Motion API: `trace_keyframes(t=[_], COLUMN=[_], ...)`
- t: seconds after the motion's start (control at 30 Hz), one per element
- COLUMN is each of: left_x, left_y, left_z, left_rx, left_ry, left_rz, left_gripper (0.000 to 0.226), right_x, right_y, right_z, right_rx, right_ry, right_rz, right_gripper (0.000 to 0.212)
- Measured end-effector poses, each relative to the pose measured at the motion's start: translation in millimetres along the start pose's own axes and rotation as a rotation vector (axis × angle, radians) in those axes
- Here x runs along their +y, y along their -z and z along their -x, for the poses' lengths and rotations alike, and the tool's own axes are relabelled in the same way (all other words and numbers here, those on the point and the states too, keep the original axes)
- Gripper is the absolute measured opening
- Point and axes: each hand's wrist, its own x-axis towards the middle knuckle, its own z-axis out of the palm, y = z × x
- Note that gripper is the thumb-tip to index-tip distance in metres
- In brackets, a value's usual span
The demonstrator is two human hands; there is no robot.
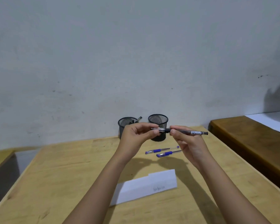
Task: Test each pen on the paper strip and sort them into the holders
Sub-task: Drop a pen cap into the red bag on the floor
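Both hands hold a black pen [189,132] level in the air above the wooden table [63,175]. My right hand [187,143] pinches the barrel near its grip. My left hand [136,136] pinches the clear cap [158,130] at the pen's left end. Two blue pens [164,151] lie on the table below my hands. The white paper strip [144,186] lies nearer me and bears a small scribble. Two black mesh holders stand at the back: the left holder [125,125] contains at least one pen, and inside the right holder [158,121] I see none.
A grey wall rises right behind the holders. A darker wooden bench [249,143] with a white sheet [271,120] on it stands to the right. Another wooden surface [0,157] sits at the far left, beyond a gap.
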Motion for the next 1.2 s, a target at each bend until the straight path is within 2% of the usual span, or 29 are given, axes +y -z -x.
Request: trace_keyframes(t=[0.1,0.23,0.3,0.4,0.5,0.6,0.7,0.8,0.9,1.03,1.1,1.2], left_x=[-2.5,-6.4,-5.9,-4.5,-0.2,7.9,18.1,18.0,2.4,-50.2,-76.1,-100.3], left_y=[-14.3,-45.1,-62.6,-90.0,-123.6,-165.9,-202.8,-227.1,-241.9,-250.6,-251.1,-261.9], left_z=[-30.6,-66.4,-75.5,-82.1,-76.0,-51.0,-13.0,21.9,55.8,85.5,94.8,97.4], left_rx=[-0.065,-0.171,-0.215,-0.245,-0.269,-0.283,-0.311,-0.314,-0.453,-0.839,-0.919,-0.953], left_ry=[-0.008,-0.019,-0.030,-0.023,-0.050,-0.135,-0.195,-0.230,-0.279,-0.098,-0.033,-0.114], left_rz=[0.018,0.042,0.070,0.134,0.173,0.186,0.189,0.142,-0.063,-0.593,-0.792,-1.102], left_gripper=[0.015,0.013,0.014,0.015,0.017,0.021,0.018,0.010,0.021,0.050,0.054,0.054], right_x=[-10.9,-26.4,-36.5,-59.3,-83.8,-106.9,-128.7,-142.5,-142.7,-117.9,-94.6,-53.4], right_y=[12.1,39.2,50.0,60.0,67.8,77.5,85.6,94.0,114.6,162.1,193.0,239.5], right_z=[-13.9,-24.1,-24.1,-15.7,7.3,41.0,82.4,124.7,170.2,227.4,254.0,293.3], right_rx=[0.046,0.141,0.187,0.237,0.328,0.497,0.610,0.645,0.707,0.868,0.936,1.049], right_ry=[0.102,0.210,0.243,0.289,0.333,0.385,0.422,0.462,0.457,0.351,0.253,0.100], right_rz=[-0.007,0.057,0.060,0.111,0.139,0.047,-0.014,0.128,0.330,0.547,0.595,0.708], right_gripper=[0.020,0.050,0.054,0.050,0.035,0.019,0.016,0.015,0.016,0.018,0.023,0.026])
